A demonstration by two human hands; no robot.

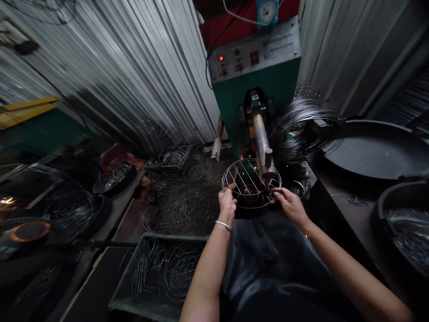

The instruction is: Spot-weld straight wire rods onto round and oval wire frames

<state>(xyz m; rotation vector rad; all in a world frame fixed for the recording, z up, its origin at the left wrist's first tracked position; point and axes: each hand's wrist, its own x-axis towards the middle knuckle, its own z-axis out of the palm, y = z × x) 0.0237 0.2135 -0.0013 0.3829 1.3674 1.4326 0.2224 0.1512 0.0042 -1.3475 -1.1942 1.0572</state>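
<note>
A round wire rack (248, 177) with parallel cross bars lies beneath the upper electrode arm (262, 138) of a spot welder. My left hand (228, 203) is closed on the rack's left rim, its index finger along the wire. At the right rim my right hand (291, 205) is pinched shut; a small dark loop of wire shows by its fingertips, and I cannot tell whether it is a separate piece. The electrode tip (267, 181) comes down close to the rack's right side, near the right fingers. Small orange sparks glow behind the rack.
The green welder cabinet (258, 82) stands ahead, its red lamp lit. Wire coils (304, 125) hang at its right. A large black pan (378, 147) and a basin (385, 210) are on the right. At lower left, a green crate (120, 290) holds wire rings; more wire parts lie beyond.
</note>
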